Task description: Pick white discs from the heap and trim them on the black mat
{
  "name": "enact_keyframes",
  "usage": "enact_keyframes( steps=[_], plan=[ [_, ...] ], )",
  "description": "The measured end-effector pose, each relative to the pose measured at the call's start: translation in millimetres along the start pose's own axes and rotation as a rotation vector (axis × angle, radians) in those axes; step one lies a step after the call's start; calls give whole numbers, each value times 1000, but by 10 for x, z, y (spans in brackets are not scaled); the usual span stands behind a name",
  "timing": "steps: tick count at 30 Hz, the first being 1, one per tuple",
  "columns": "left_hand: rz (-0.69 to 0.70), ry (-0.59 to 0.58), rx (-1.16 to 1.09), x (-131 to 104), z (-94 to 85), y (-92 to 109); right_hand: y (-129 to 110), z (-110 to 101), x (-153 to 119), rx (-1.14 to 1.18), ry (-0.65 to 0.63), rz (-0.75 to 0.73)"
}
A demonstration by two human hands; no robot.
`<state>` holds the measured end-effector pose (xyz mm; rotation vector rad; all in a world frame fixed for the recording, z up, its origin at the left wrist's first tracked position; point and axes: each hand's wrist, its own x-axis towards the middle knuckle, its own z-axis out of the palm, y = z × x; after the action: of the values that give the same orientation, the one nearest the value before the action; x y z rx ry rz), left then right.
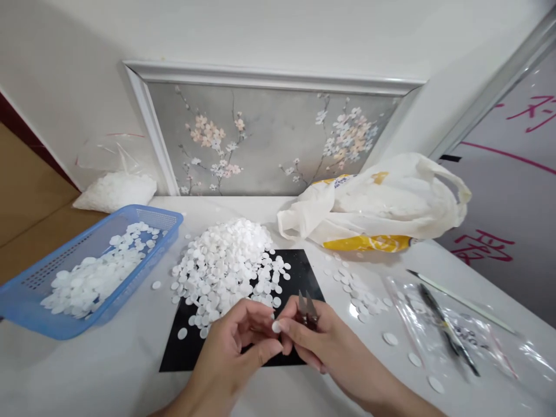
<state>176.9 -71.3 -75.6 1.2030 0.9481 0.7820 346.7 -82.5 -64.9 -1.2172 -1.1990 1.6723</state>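
Note:
Thread snips (307, 307) rest in my right hand (319, 333), blades pointing up between the curled fingers. The same hand's thumb and forefinger pinch a small white disc (276, 326). Close beside it, my left hand (243, 339) has its fingers curled inward near the disc; what lies inside them, if anything, is hidden. Both hands are over the front part of a black mat (182, 353). Just behind them a large heap of white discs (228, 255) covers much of the mat and spills onto the white table (108, 370).
At left stands a blue basket (56, 330) partly filled with white discs, with a clear bag (117, 191) behind it. A white-and-yellow plastic bag (377, 202) lies at back right. Nearer are loose discs, a black pen (447, 324), a pale craft knife (464, 301) and zip bags (417, 313).

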Motion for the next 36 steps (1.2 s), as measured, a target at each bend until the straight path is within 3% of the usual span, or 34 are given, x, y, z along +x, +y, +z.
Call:
enact_keyframes(
  steps=[6,13,17,25,36],
  plan=[
    [-182,155,-168,8,39,14,111,55,-15,-33,-1,-14],
    [-344,108,-397,-67,71,155,29,-97,-73,-423,186,-111],
    [-403,128,-455,-61,81,205,-25,-105,-131,-602,204,-203],
    [-369,69,-440,-34,7,200,122,-102,-126,-821,247,-665],
    [-346,-1,-315,-25,-49,229,105,-84,-143,-938,221,-774]
  ],
)
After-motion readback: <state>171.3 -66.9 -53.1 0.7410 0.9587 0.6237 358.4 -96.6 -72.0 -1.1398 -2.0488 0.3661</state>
